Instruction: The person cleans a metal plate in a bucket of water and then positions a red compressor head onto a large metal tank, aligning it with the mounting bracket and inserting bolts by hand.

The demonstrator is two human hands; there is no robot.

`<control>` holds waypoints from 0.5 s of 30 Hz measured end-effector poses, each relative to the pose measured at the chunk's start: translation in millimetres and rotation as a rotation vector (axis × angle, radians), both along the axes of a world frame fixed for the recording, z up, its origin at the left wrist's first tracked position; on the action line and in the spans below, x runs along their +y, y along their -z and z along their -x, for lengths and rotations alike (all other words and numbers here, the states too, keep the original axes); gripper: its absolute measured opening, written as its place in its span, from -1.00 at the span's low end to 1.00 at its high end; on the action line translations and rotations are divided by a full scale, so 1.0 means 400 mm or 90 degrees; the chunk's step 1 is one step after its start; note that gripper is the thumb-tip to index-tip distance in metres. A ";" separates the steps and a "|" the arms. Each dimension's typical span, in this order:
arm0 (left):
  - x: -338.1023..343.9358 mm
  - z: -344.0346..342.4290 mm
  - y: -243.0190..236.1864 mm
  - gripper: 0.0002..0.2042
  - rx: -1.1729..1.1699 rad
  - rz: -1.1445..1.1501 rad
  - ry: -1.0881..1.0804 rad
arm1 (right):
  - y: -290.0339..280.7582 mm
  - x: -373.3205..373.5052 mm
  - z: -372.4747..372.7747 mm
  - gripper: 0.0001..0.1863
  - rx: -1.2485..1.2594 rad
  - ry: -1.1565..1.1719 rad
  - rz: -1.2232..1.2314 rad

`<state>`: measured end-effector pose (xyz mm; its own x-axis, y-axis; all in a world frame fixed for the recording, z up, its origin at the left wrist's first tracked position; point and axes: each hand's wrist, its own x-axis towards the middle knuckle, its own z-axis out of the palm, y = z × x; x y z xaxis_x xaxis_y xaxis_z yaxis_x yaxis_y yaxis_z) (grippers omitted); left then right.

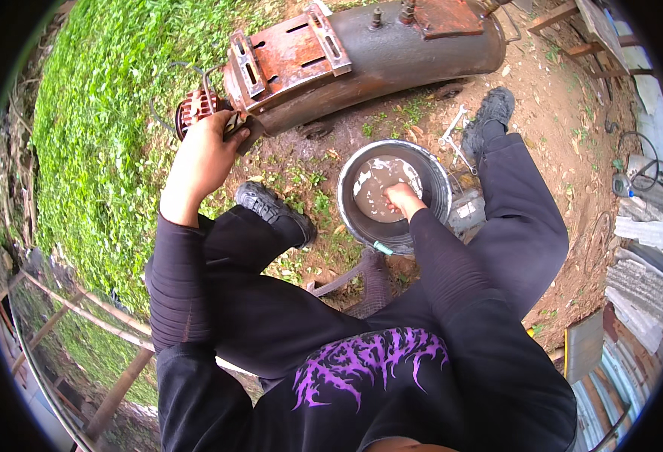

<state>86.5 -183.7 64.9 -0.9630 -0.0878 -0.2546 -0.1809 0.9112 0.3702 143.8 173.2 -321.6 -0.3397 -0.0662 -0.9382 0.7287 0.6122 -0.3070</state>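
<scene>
A long, dark steel cylinder (399,53) with rust-orange bracket plates (286,53) lies across the top. At its left end is a rusty finned part (194,114) with wires. My left hand (212,147) is closed around dark metal at that end, beside the finned part; exactly what it grips is unclear. Below the cylinder stands a black bucket (437,173) of murky brown water (373,200) with pale foam. My right hand (399,197) reaches into the bucket at the water, fingers curled, their tips and anything in them hidden.
Wrenches (452,132) lie on the dirt right of the bucket, near my foot. Grass (90,135) covers the left side, above a wooden rail (105,320). Corrugated sheets (640,309), a cable (648,162) and wooden boards (584,49) line the right edge.
</scene>
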 end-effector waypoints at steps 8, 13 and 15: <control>-0.056 0.012 -0.016 -0.64 -0.039 -0.048 -0.003 | 0.012 0.033 -0.058 -0.59 -0.180 0.735 0.160; -0.087 -0.006 -0.024 -0.63 -0.052 -0.050 0.033 | -0.413 -0.130 0.207 -0.53 -0.014 0.786 0.697; -0.098 0.005 -0.009 -0.63 -0.065 -0.093 0.022 | -0.457 -0.158 0.294 -0.54 0.027 0.673 0.682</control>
<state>84.6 -223.0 68.3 -0.9335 -0.0099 -0.3584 -0.1936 0.8553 0.4806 26.3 110.0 -138.9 -0.6927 -0.4083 -0.5945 0.6576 -0.6961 -0.2881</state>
